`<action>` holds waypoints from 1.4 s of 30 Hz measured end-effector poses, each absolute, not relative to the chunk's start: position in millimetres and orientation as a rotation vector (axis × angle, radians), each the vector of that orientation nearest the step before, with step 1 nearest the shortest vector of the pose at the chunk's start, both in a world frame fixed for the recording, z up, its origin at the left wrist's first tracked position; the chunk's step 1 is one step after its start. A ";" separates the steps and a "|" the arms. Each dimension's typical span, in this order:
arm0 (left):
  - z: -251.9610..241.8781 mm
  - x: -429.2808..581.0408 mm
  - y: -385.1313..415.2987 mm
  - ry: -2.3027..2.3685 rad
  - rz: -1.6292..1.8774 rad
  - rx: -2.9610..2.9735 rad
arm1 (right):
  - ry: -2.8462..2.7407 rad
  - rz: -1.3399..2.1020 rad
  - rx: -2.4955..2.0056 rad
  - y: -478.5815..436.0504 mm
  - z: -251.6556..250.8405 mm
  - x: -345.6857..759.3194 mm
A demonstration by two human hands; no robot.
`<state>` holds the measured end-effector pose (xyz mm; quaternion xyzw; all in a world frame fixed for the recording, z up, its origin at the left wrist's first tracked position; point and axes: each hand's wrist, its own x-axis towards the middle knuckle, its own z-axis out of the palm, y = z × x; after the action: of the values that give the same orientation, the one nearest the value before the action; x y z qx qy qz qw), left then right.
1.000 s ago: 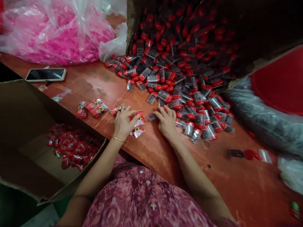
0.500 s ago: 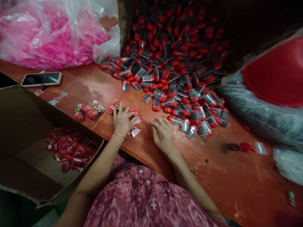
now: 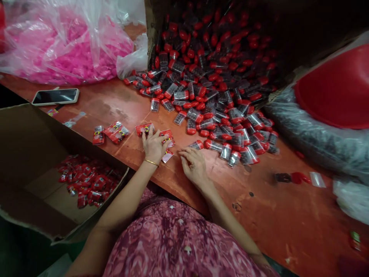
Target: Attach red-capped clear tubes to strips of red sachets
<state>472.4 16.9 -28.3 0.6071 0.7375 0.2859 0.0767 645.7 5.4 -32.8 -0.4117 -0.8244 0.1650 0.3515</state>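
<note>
**Ana:** Head camera looks down on a reddish tabletop (image 3: 121, 104). What are the person's hands doing?

**Ben:** The left hand (image 3: 154, 145) lies flat with fingers spread, pressing on a small cluster of red sachets (image 3: 167, 139) near the tabletop's front edge. The right hand (image 3: 193, 165) sits just right of those sachets, fingers curled loosely. Its fingertips are beside one red-capped vial (image 3: 196, 145), but whether they pinch it cannot be told from here.

**Ana:** And around the sachets?

**Ben:** Beyond them, to the right, a heap of red-capped vials (image 3: 219, 100) spills out of a tipped carton (image 3: 151, 34). To their left lie a few loose packets (image 3: 112, 132), and further left a phone (image 3: 55, 96). An open cardboard box (image 3: 37, 173) of packed sachets sits below the tabletop edge, left of the sachets. A pink plastic bag (image 3: 66, 46) lies far behind them.

**Ana:** What could go wrong?

**Ben:** The sachets lie close to the front edge, so a sliding palm could likely push one off onto the person's lap. The heap slopes toward the right hand; pulling a vial from its foot may well send more rolling forward. The vials are smooth and round, so a loose grip could let one skid away.
</note>
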 end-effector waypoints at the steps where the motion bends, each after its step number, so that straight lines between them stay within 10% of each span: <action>1: -28.9 475.3 18.0 2.223 0.871 1.801 | -2.125 0.440 -1.073 6.1 -33.4 645.0; 17: 5.7 497.3 7.6 2.046 1.256 1.524 | -1.309 1.457 -1.123 27.0 -8.6 610.1; 36: 13.3 508.0 -11.8 1.202 1.187 0.177 | -1.761 1.015 -1.202 17.5 -15.7 626.0; 42: 13.0 508.3 -7.1 1.233 1.286 0.091 | -2.077 0.514 -2.021 29.6 0.6 645.5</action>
<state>508.3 -7.1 13.0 0.0396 0.5380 0.5612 0.6278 645.5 29.6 0.6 -0.6832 -0.7023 0.1739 0.0988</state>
